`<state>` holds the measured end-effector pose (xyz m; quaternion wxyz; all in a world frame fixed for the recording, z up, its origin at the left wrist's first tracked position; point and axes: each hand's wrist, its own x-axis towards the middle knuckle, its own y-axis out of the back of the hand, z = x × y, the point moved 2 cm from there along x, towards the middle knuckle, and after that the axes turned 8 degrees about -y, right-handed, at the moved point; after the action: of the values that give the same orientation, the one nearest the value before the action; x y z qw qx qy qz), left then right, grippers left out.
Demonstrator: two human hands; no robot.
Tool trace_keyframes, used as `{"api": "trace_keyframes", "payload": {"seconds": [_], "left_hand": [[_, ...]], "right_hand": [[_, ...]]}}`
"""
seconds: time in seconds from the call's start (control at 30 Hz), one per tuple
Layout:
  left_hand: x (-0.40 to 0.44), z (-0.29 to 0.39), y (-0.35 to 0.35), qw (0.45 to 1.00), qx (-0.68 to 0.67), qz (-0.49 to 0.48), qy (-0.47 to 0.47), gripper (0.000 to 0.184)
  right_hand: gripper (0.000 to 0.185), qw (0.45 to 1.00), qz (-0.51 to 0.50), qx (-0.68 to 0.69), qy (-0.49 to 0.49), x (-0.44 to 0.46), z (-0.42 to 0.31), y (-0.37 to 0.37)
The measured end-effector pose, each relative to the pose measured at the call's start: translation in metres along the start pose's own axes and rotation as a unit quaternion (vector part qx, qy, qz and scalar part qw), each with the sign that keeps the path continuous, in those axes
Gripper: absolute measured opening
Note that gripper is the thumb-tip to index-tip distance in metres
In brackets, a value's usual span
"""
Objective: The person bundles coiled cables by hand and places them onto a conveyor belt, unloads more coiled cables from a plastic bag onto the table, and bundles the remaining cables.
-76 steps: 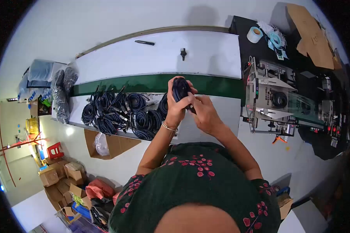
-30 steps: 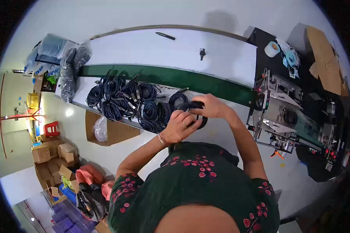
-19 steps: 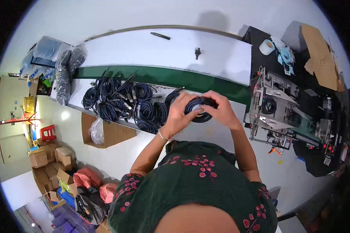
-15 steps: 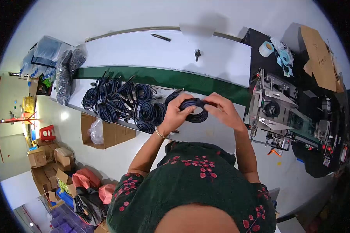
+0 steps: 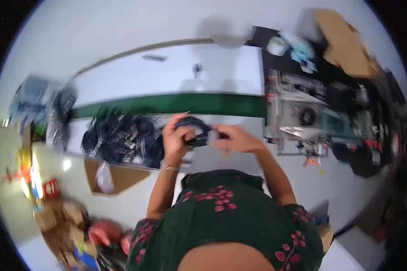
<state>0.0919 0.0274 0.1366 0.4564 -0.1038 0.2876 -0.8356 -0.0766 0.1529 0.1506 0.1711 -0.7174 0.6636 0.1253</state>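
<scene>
The picture is smeared by motion. A coiled dark cable (image 5: pixel 197 123) is upright in my left hand (image 5: pixel 175 137), whose fingers and thumb wrap its left side. At the coil's right edge my right hand (image 5: pixel 237 139) is closed, with a short dark piece between thumb and fingers; it looks like the cable's end, though blur hides the detail. Both hands are above the white worktop, in front of the green strip (image 5: pixel 176 104). Just left of my left hand lies a heap of similar coiled cables (image 5: pixel 117 140) with metal-looking plugs.
A machine with a metal frame (image 5: pixel 298 113) stands at the right, a coil inside it. Behind it are a tape roll (image 5: pixel 276 46) and cardboard (image 5: pixel 343 43). Plastic-wrapped bundles (image 5: pixel 61 117) lie at the left end. An open carton (image 5: pixel 126 178) sits below the worktop.
The view has shifted, so the worktop appears further left and lower. My right hand has drawn slightly away from the coil to the right. My left hand keeps its hold.
</scene>
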Motion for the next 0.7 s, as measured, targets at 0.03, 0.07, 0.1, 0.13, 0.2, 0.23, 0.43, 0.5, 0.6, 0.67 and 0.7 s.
{"api": "trace_keyframes", "payload": {"seconds": [0.03,0.07,0.1,0.13,0.2,0.23,0.43,0.5,0.6,0.67,0.7], "left_hand": [[0.003,-0.003,-0.001,1.000,0.000,-0.003,-0.021,0.034],[0.004,-0.002,-0.006,0.995,0.095,0.028,-0.002,0.034],[0.006,-0.006,-0.008,0.994,0.099,0.028,-0.028,0.037],[0.008,-0.010,-0.011,0.992,0.105,0.033,-0.059,0.040],[0.000,-0.008,-0.032,0.982,0.160,0.012,-0.100,0.039],[-0.004,-0.009,-0.037,0.966,0.219,0.030,-0.136,0.037],[0.009,-0.023,-0.055,0.951,0.291,0.049,-0.094,0.045],[0.021,-0.029,-0.055,0.954,0.287,0.051,-0.074,0.048],[0.041,-0.034,-0.048,0.927,0.361,-0.021,-0.100,0.050],[0.057,-0.037,-0.038,0.915,0.385,-0.046,-0.107,0.051],[0.068,-0.037,-0.033,0.861,0.469,-0.081,-0.179,0.052]], "right_hand": [[0.023,0.999,-0.043,0.010,-0.001,0.007,0.009,-0.007],[0.020,1.000,-0.020,0.005,0.015,0.009,0.009,-0.014],[0.019,0.999,-0.004,-0.001,0.034,0.012,0.009,-0.021],[0.020,0.997,0.017,0.044,0.064,0.014,0.009,-0.022],[0.017,0.987,0.105,0.003,0.125,0.012,0.011,-0.016],[0.015,0.977,0.143,-0.057,0.145,0.010,0.014,-0.016],[0.022,0.915,0.254,-0.214,0.230,0.022,0.022,-0.029],[0.025,0.903,0.275,-0.237,0.229,0.025,0.025,-0.029],[0.024,0.888,0.323,-0.260,0.201,0.031,0.035,-0.029],[0.023,0.862,0.371,-0.275,0.208,0.033,0.047,-0.026],[0.023,0.840,0.404,-0.285,0.224,0.033,0.056,-0.024]]}}
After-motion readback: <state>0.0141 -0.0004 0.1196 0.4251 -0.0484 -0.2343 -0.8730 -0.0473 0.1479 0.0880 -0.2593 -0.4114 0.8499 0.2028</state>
